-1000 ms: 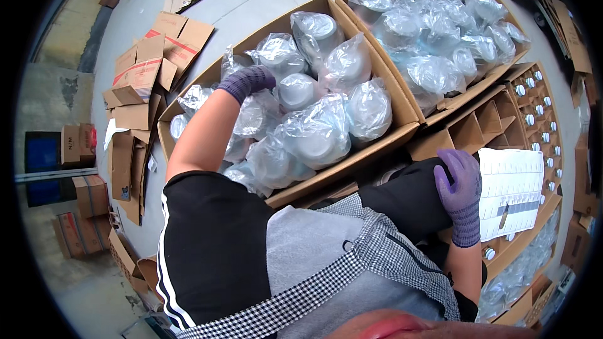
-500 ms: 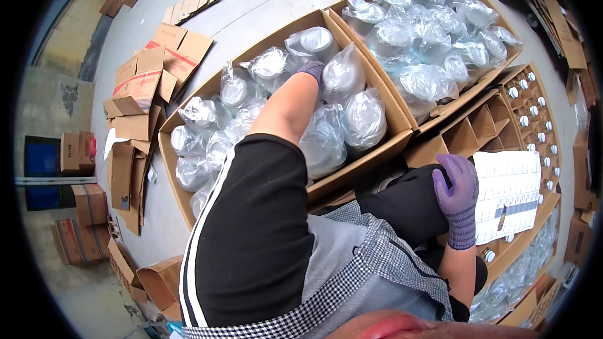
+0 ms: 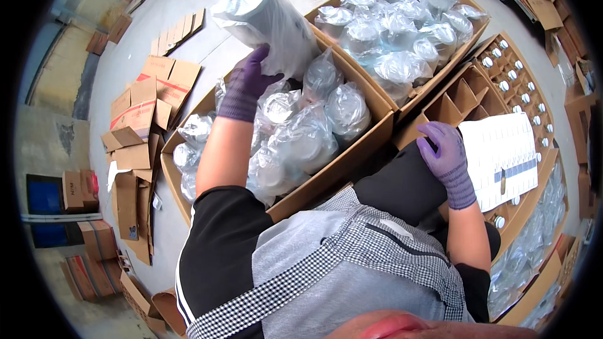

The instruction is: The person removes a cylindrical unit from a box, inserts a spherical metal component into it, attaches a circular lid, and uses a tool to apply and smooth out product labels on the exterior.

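My left hand [image 3: 248, 88], in a purple knit glove, grips the side of a tall clear cylindrical container wrapped in a plastic bag [image 3: 282, 34]. It is held tilted above the far side of an open cardboard box [image 3: 342, 185], its round end toward the far left. Inside that box stand several more bagged clear containers [image 3: 304, 135]. My right hand [image 3: 445, 154], gloved the same way, lies on my black-clad knee with thumb and fingers apart and nothing in it. Next to it are printed paper sheets [image 3: 499, 144], lying over a divided carton.
A second open box of bagged containers [image 3: 402, 31] stands at the far right. White-capped bottles [image 3: 512, 75] fill a carton with cardboard dividers [image 3: 461, 97]. More plastic-wrapped items [image 3: 527, 251] sit at lower right. Flattened cardboard [image 3: 151, 97] lies on the floor at left.
My left hand has come up out of the near box, lifting a bagged container over its far side. My right hand stays on the knee, and my view has shifted a little.
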Tool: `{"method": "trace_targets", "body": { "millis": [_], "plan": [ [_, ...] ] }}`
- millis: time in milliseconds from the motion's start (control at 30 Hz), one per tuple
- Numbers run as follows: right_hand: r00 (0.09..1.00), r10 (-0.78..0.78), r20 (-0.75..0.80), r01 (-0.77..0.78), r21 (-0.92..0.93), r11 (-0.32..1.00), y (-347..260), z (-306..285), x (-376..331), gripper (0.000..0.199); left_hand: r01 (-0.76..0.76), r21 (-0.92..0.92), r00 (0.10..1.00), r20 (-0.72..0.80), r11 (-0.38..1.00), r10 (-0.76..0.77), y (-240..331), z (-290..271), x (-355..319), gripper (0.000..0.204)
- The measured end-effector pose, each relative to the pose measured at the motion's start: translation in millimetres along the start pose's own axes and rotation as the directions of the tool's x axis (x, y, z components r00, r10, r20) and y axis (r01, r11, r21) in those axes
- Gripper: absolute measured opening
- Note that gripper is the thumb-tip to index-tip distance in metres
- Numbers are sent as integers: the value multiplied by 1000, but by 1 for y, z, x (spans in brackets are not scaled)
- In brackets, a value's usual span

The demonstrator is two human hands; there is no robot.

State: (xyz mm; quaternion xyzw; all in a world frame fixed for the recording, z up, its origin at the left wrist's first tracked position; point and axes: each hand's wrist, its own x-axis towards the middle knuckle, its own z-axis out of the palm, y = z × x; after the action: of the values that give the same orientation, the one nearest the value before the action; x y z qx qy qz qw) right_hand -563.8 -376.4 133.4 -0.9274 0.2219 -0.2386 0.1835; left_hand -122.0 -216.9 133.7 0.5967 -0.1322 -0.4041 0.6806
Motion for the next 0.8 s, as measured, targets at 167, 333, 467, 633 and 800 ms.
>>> {"method": "trace_targets", "body": {
  "millis": [167, 333, 467, 633, 800],
  "plan": [
    [960, 276, 48, -223, 728, 648, 21, -2, 26, 51, -686, 493, 727, 492, 535, 479, 23, -35, -77, 48],
    [820, 572, -8, 20, 1000, -16, 51, -99, 56, 65, -589, 167, 625, 714, 791, 315, -30, 114, -113, 55],
    [675, 645, -357, 229, 933, 277, 70, -214, -18, 56, -676, 70, 334, 917, 734, 220, -122, 250, -127, 60],
    [767, 327, -553, -106, 393, 913, -15, -222, -131, 38, -966, -133, -153, 985, 221, -77, -186, 354, -144, 65],
    [745, 252, -618, -181, 176, 968, -41, -186, -203, 38, -869, 255, 150, 952, 425, -266, -103, 381, -154, 43]
  ]
}}
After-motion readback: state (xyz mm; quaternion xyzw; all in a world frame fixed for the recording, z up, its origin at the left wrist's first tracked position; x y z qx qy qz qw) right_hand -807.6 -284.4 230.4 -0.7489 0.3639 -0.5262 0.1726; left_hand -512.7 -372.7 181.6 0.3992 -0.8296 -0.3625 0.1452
